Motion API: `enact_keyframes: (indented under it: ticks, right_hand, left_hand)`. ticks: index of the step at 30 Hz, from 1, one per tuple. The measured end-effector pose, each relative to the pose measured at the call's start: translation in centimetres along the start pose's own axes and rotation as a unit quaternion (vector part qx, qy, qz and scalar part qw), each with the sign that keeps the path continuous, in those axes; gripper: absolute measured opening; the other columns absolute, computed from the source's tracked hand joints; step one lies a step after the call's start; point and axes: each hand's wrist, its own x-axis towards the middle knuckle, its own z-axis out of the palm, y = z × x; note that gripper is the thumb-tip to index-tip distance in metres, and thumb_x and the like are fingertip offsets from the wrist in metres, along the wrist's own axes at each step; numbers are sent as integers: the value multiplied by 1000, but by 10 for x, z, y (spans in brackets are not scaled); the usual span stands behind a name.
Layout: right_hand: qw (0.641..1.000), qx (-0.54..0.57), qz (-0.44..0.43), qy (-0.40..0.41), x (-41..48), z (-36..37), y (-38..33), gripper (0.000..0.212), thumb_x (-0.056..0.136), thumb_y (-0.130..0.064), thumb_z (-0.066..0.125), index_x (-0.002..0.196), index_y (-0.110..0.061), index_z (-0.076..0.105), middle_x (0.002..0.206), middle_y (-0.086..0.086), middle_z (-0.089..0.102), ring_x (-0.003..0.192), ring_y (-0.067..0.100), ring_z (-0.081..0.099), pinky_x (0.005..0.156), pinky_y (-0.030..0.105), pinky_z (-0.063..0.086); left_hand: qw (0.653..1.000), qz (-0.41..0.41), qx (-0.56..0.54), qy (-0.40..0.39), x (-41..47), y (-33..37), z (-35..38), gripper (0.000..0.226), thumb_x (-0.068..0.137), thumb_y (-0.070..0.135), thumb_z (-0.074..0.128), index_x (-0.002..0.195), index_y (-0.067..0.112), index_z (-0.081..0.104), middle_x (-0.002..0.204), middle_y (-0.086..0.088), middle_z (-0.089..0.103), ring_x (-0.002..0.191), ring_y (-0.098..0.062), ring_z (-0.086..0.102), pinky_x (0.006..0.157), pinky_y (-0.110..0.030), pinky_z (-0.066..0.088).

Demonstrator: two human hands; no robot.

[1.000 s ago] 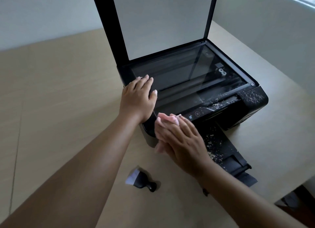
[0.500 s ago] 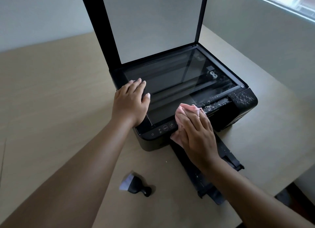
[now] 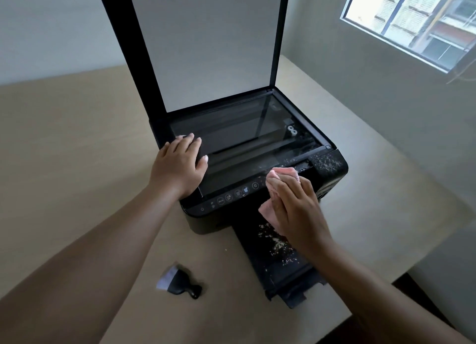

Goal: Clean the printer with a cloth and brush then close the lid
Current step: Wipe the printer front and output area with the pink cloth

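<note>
A black printer (image 3: pixel 331 186) is seen on a beige table (image 3: pixel 77 143), nearer its right edge, with the lid (image 3: pixel 206 47) raised upright over the scanner glass (image 3: pixel 244 132). The left hand (image 3: pixel 180 166) is laid flat, fingers straight and together, on the left edge of the printer's top. A bunched pink cloth (image 3: pixel 286 172) is held in the right hand (image 3: pixel 296 210), fingers bent over it, and pressed against the front right of the top, just beside the control panel (image 3: pixel 231 197). Pale debris (image 3: pixel 327 163) is scattered over the front right corner and on the pulled-out output tray (image 3: pixel 283 269). A small black brush (image 3: pixel 180 283) is left lying on the table near its front edge, apart from both hands. A window (image 3: pixel 417 16) is set in the right wall.
</note>
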Motion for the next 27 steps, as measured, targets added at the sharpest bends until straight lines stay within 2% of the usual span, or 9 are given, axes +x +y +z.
enact_keyframes:
  ticks: [4, 7, 11, 16, 21, 25, 27]
  right_hand:
    - [999, 10, -32, -16, 10, -4, 17, 32, 99, -23, 47, 124, -9, 62, 125, 4, 62, 112, 29, 54, 96, 46, 47]
    - [997, 22, -69, -34, 20, 0, 28, 38, 98, -28, 45, 126, -9, 62, 127, 5, 61, 118, 29, 55, 98, 45, 47]
    - [991, 14, -117, -59, 30, 10, 23, 42, 91, -29, 54, 129, -12, 60, 131, 4, 60, 125, 27, 53, 97, 43, 48]
    - [982, -5, -173, -76, 22, 23, 31, 46, 98, -28, 45, 140, -11, 52, 147, 6, 48, 136, 28, 45, 112, 44, 35]
    - [994, 3, -101, -33, 21, 29, 31, 45, 95, -20, 49, 139, -7, 52, 146, 11, 49, 136, 30, 42, 118, 45, 27]
    - [989, 4, -140, -49, 18, 33, 39, 45, 96, -20, 45, 139, -11, 52, 148, 8, 48, 138, 30, 43, 118, 44, 28]
    - [994, -19, -100, -44, 17, 28, 58, 47, 96, -23, 42, 141, -11, 50, 150, 7, 45, 140, 31, 39, 120, 45, 23]
  left_hand:
    - [1000, 9, -15, -5, 0, 28, -3, 57, 100, 43, 40, 152, 20, 34, 161, 0, 28, 149, -21, 21, 120, -38, 14]
    - [999, -3, -52, -3, 5, 54, 0, 56, 101, 41, 41, 152, 20, 34, 160, -1, 29, 149, -21, 21, 120, -36, 14]
    - [996, -33, -79, 4, 10, 65, 7, 52, 101, 36, 43, 149, 17, 39, 158, -3, 35, 148, -22, 23, 121, -37, 14]
    - [996, -45, -62, 36, 9, 65, 14, 48, 99, 34, 46, 143, 16, 48, 152, -3, 42, 144, -23, 29, 119, -42, 20]
    - [997, -44, -49, 44, 10, 66, 15, 46, 98, 34, 45, 141, 17, 49, 150, -1, 43, 142, -21, 31, 118, -40, 23]
    - [997, -42, -43, 43, 11, 65, 16, 45, 99, 33, 44, 141, 18, 48, 150, 1, 42, 142, -21, 31, 117, -39, 22]
    - [998, -40, -42, 39, 10, 66, 16, 45, 99, 34, 43, 141, 19, 47, 150, 1, 41, 141, -21, 31, 116, -40, 23]
